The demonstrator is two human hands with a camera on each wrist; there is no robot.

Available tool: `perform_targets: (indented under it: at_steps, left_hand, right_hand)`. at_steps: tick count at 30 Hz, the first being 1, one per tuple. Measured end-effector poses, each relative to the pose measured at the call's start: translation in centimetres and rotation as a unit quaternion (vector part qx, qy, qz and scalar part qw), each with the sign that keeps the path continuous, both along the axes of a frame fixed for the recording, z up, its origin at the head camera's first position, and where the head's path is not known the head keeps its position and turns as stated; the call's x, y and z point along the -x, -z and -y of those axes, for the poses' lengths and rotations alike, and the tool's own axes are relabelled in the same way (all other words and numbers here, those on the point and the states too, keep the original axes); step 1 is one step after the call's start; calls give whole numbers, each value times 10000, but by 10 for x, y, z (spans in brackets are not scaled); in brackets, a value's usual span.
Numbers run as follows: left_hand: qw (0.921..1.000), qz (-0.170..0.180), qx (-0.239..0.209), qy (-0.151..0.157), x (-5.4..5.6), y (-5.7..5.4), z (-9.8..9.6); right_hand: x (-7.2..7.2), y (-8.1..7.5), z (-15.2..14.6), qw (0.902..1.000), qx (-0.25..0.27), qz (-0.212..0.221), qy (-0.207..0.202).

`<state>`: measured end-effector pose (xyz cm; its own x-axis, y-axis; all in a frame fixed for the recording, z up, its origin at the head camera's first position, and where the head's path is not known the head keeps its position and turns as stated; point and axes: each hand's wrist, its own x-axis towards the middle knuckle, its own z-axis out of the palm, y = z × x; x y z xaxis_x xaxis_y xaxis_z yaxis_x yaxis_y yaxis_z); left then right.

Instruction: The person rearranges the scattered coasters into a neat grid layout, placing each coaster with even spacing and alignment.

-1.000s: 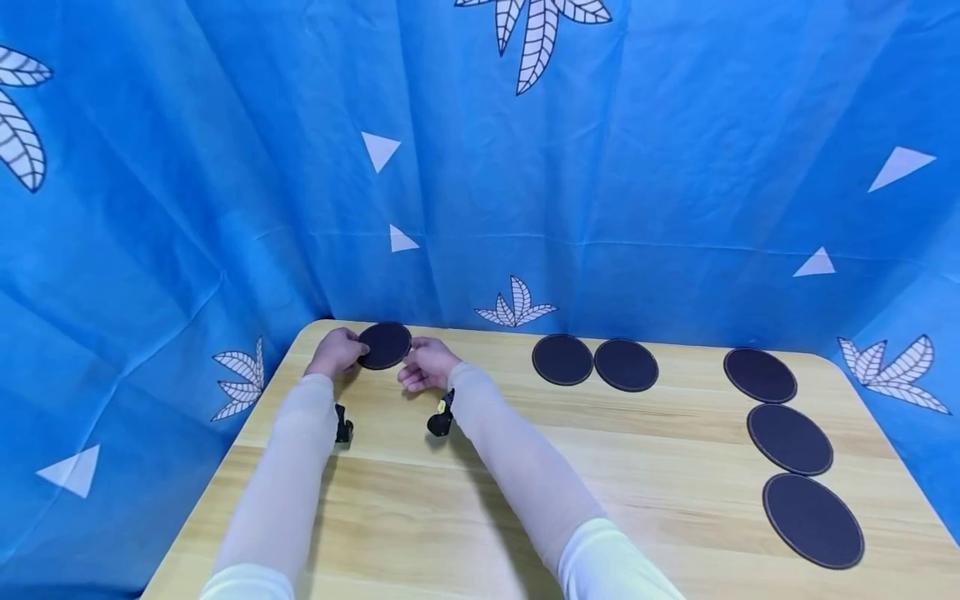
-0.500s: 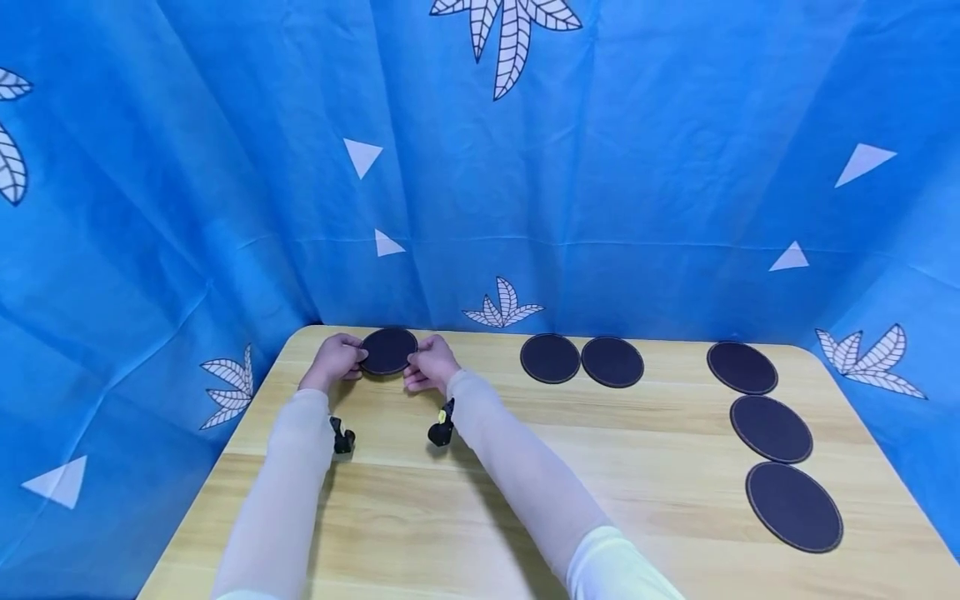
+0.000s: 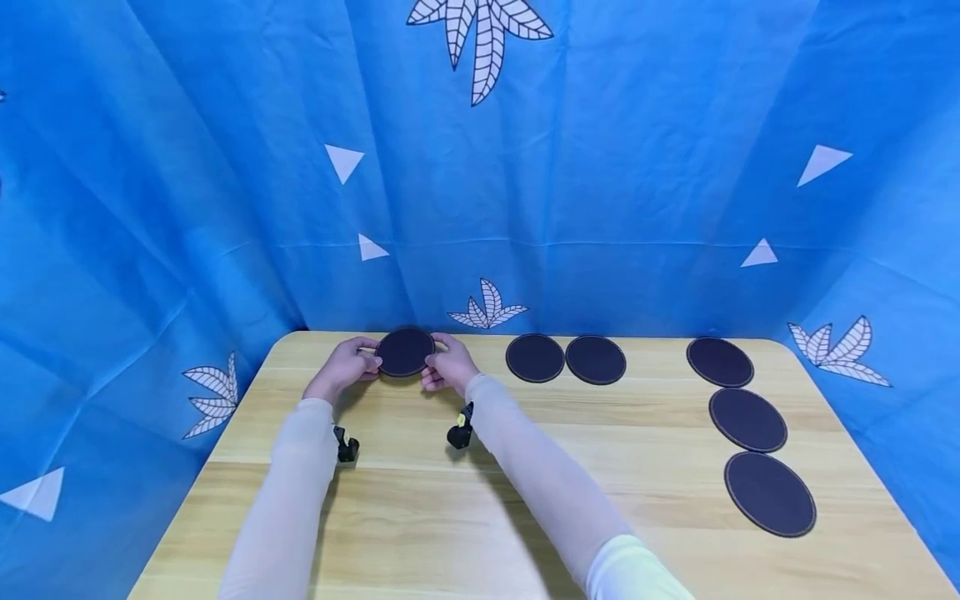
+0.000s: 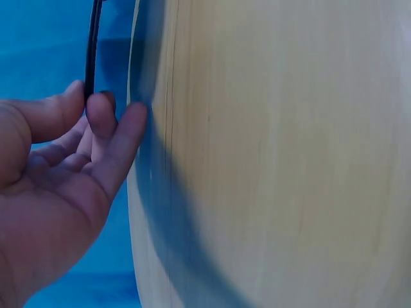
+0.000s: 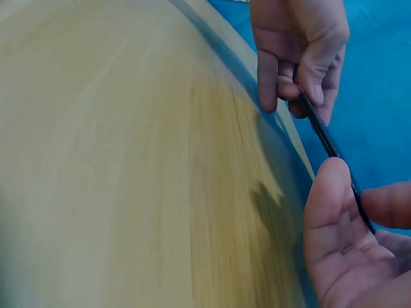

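Observation:
My left hand (image 3: 345, 367) pinches the left edge of a round black coaster (image 3: 406, 351) between thumb and fingers. At its opposite edge, my right hand (image 3: 452, 364) holds it the same way. The left wrist view shows the coaster (image 4: 93, 51) edge-on as a thin dark strip, raised off the wood. Both hands appear in the right wrist view, one at each end of the thin coaster (image 5: 324, 138). To the right, two more coasters lie side by side, a left one (image 3: 535, 358) and a right one (image 3: 596, 360).
Three coasters run down the table's right side: the far one (image 3: 720, 362), the middle one (image 3: 747, 419) and the near one (image 3: 769, 493). The wooden table (image 3: 420, 517) ends at the back against a blue curtain (image 3: 480, 183). A small black device (image 3: 460, 427) sits at each wrist.
My right fingers have closed on the coaster's right edge. Between both hands, the coaster has come up off the table and shifted right toward the back pair. The head view has also turned slightly.

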<state>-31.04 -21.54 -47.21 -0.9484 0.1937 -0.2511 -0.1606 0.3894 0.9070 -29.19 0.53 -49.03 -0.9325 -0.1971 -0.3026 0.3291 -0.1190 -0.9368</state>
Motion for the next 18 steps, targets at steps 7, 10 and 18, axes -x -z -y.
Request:
perform_targets:
  at_steps: [7,10,18]
  left_hand:
    - [9989,52,-352,295,-5,1,-16]
    - [9980,76,-487,391,-6,3,-24]
    - [9959,191,-640,612,-5,7,-49]
  right_hand:
    - [-7,1,-21,9999,58,-35,-124]
    - [-11,2,-33,9998,-8,-113,-193]
    - [-17,-1,-58,9996,-220,-72,-149]
